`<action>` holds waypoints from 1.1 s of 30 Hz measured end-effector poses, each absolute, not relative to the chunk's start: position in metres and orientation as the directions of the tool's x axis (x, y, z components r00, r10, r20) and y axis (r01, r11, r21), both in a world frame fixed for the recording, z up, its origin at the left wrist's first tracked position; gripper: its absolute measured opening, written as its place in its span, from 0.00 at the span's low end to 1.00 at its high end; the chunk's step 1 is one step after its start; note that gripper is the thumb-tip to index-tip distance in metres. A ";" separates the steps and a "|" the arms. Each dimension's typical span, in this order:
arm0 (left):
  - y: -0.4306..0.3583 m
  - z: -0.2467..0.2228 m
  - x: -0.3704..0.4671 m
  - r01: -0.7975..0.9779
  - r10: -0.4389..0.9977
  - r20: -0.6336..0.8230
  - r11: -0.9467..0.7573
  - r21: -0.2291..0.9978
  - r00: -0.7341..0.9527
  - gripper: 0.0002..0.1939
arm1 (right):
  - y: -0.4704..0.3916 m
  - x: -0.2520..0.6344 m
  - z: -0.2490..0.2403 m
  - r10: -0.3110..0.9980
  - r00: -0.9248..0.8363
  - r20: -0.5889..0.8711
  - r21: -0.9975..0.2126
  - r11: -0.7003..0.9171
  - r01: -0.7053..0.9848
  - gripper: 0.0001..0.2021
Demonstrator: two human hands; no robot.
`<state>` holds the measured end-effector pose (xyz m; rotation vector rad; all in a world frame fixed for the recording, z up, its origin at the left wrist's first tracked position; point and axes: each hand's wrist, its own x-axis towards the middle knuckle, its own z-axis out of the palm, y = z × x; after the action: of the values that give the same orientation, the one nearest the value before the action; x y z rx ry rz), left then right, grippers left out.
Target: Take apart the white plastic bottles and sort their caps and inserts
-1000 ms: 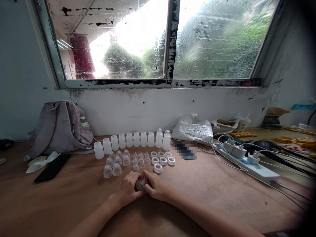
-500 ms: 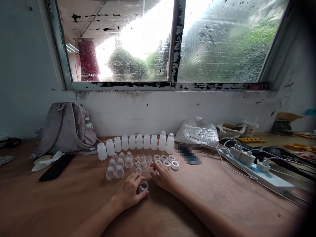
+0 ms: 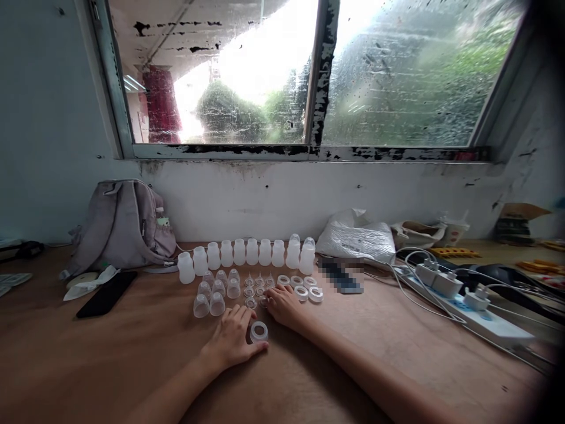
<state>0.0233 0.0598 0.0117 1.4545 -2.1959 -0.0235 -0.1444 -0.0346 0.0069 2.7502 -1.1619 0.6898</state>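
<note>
My left hand (image 3: 232,337) rests on the table, thumb and fingers apart around a whitish bottle collar ring (image 3: 259,331). The ring lies flat in the gap, its lower edge close to the thumb tip. My right hand (image 3: 285,306) has curled fingertips on a clear bottle nipple (image 3: 263,302), partly hidden by them. More clear nipples (image 3: 250,302) stand in short rows just left of and beyond those fingertips. Several white collar rings (image 3: 301,293) lie beyond my right hand. Clear domed caps (image 3: 216,304) are grouped beyond my left hand.
A row of frosted bottles (image 3: 226,253) stands at the back, two at its right end capped. A backpack (image 3: 119,224) and a black phone (image 3: 107,294) are on the left. A silver bag (image 3: 355,235) and a power strip (image 3: 494,324) with cables are on the right.
My right hand has moved slightly left, bringing the nipple down beside another one in the front row. My left fingers have loosened from the collar ring, which now shows more fully. The view has shifted slightly.
</note>
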 end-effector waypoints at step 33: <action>0.057 0.006 0.024 -0.842 -0.845 0.394 0.478 0.252 -0.362 0.08 | 0.011 -0.156 0.007 -0.464 0.731 0.501 -0.264 -0.886 -0.382 0.05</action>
<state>0.0240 0.0574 0.0057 1.3982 -2.2574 -0.0101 -0.1563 0.0108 0.0073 3.0542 -0.7509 0.9470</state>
